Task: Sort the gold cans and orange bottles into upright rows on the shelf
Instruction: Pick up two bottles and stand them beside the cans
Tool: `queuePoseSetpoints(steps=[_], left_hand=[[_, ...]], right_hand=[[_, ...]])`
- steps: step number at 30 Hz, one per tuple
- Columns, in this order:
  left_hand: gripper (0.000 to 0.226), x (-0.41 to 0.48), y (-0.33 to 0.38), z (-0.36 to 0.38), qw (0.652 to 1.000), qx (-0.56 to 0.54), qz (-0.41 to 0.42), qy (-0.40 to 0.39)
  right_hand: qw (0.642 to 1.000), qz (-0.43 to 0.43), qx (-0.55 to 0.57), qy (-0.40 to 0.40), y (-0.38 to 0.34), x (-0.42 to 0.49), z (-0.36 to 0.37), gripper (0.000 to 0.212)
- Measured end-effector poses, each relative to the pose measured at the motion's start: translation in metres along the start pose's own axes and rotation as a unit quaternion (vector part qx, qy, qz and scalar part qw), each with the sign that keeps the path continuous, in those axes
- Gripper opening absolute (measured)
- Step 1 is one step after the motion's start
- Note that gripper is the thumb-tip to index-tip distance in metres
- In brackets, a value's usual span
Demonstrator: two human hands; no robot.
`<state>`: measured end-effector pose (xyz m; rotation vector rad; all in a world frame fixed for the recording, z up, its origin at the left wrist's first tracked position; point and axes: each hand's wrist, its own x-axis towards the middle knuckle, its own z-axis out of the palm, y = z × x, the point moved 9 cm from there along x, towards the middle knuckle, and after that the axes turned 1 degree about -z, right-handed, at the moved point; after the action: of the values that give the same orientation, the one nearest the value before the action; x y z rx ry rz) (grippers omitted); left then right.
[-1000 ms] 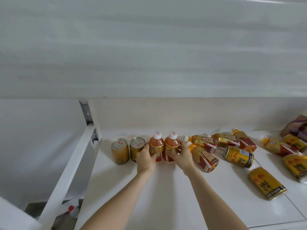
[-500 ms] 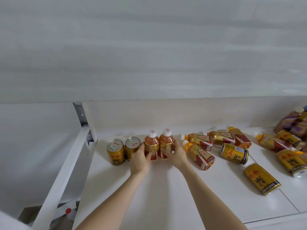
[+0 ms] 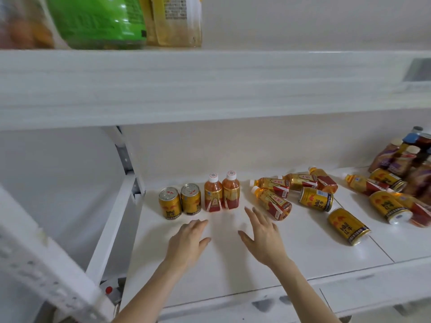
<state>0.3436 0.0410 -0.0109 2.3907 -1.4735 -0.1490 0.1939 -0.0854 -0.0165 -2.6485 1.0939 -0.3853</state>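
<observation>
Two gold cans (image 3: 170,205) (image 3: 190,198) stand upright at the left end of the white shelf (image 3: 233,271). Right beside them stand two orange bottles (image 3: 213,192) (image 3: 231,190) with white caps. My left hand (image 3: 189,243) and my right hand (image 3: 262,234) hover open in front of this row, touching nothing. Further right, several orange bottles (image 3: 271,201) and gold cans (image 3: 316,198) (image 3: 348,226) lie on their sides in a loose pile.
A thick upper shelf board (image 3: 210,85) hangs over the work area, with a green pack (image 3: 98,22) and a yellow pouch on it. Dark purple-labelled bottles (image 3: 396,157) stand at the far right. A white shelf frame post (image 3: 112,220) borders the left side.
Both hands have let go of the two upright bottles and pulled back toward me. The camera has tilted up, so the upper shelf now shows.
</observation>
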Motion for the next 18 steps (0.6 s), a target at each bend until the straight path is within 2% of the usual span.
queuePoseSetpoints(steps=[5,9,18], left_hand=[[0.053,-0.054,0.021,-0.013,0.996,0.065,0.04,0.053],[0.055,-0.091,0.051,-0.013,0.983,0.139,0.088,0.087],[0.059,-0.126,0.112,-0.003,0.978,0.141,0.107,0.107]], right_hand=[[0.997,-0.033,-0.057,0.047,0.001,-0.066,-0.017,0.064],[0.997,-0.022,-0.076,0.016,0.013,-0.109,-0.027,0.066],[0.998,0.013,-0.066,0.019,0.061,-0.168,-0.068,0.066]])
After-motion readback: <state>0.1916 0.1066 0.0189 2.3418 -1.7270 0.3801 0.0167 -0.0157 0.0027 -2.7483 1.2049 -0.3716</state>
